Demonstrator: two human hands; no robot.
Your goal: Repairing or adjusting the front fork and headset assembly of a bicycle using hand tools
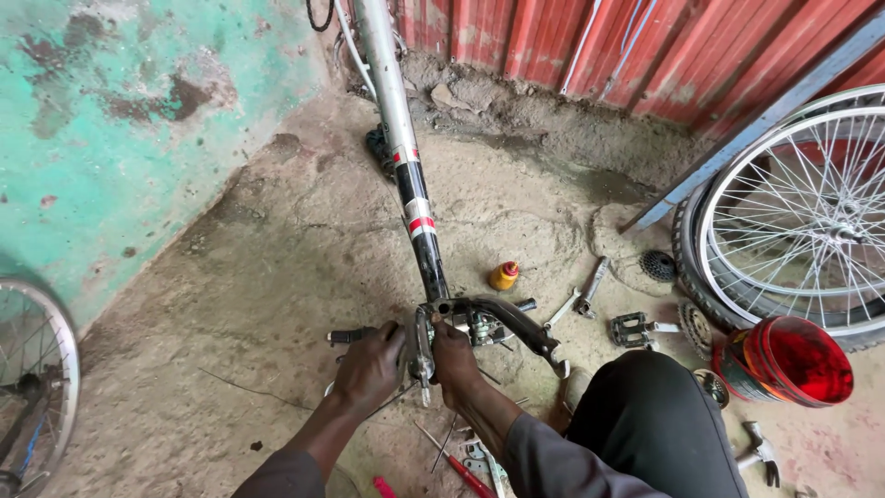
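A bike frame (406, 175) lies on the dirt floor (277, 277), with its long tube running away toward the red metal wall (590, 46). Both hands are down at the near end of the frame, where the black fork (512, 323) bends off to the right.

The left hand (369, 367) is curled over a black grip (348, 337) that sticks out to the left. Its fingers are pressed together and wrapped around the part, so the hand is closed on it.

The right hand (456, 361) sits just beside the left one, touching the metal piece at the joint (426, 346). Its fingers are bent and close together around that piece. You cannot tell just how tight the hold is.

A knee in black pants (645, 415) is at the bottom right.

Small things lie on the floor near the frame. A little yellow bottle (503, 275) with a red cap stands just past the fork. A wrench (590, 286) lies to its right. A pedal (632, 328) lies near the knee. A red bucket (788, 361) stands tipped at the right, beside a big wheel (802, 221) with many spokes. A small black gear (658, 266) lies by the tire. A red-handled screwdriver (452, 461) lies under the arms. A hammer (761, 454) lies near the bottom right. Part of another wheel (32, 387) shows at the left edge, by the green wall (120, 120).
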